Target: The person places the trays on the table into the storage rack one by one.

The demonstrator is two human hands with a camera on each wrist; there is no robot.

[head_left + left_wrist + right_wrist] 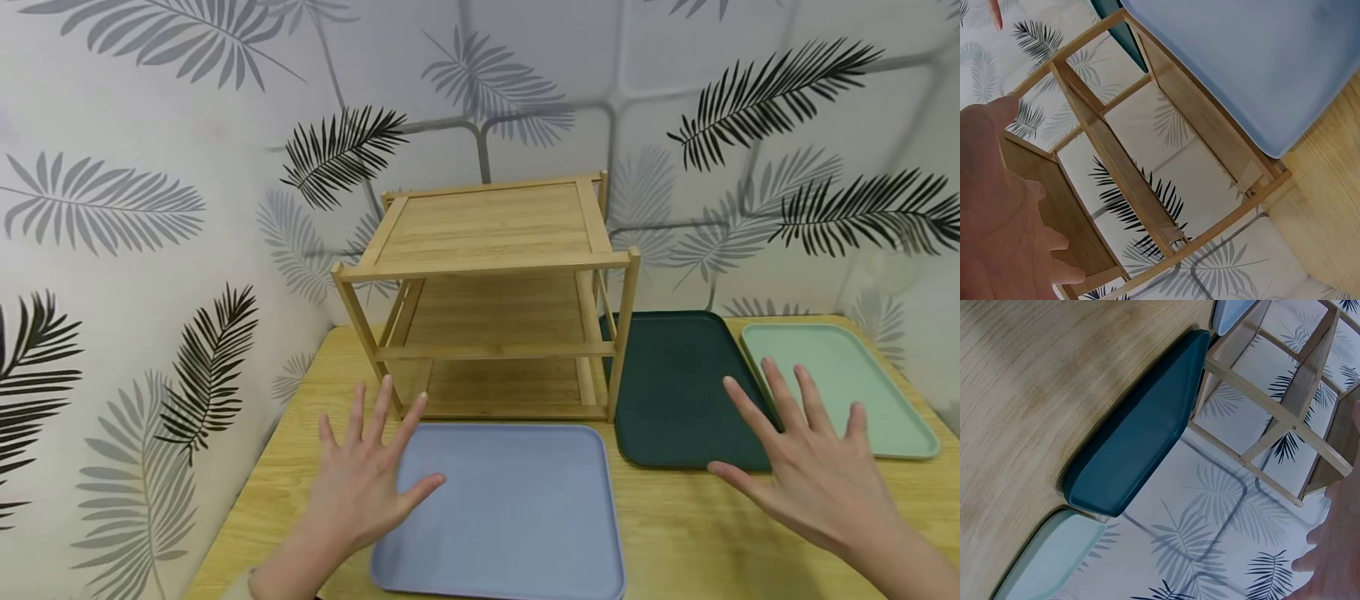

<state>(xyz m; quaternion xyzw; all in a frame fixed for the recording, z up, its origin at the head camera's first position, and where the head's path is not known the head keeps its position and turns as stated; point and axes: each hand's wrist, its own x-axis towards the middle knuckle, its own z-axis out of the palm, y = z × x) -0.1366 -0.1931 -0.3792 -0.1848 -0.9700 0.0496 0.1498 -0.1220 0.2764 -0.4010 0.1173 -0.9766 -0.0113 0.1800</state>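
Observation:
Fingers spread wide, my left hand (360, 487) hovers over the left edge of a light blue tray (510, 508) and holds nothing. My right hand (821, 467) is likewise spread and bare, above the table near a dark green tray (678, 392) and a pale mint tray (840, 387). Behind the blue tray stands a three-level wooden rack (487, 265) with bare shelves. In the left wrist view the left hand (1013, 219) overlaps the rack's top. Only the edge of the right hand (1335, 544) shows in the right wrist view.
All the trays lie on a light wooden table (292, 433). A pale wall covering (547, 50) with feather-like leaf prints rises directly behind the rack and along the left side. The dark green tray lies close against the rack's right side.

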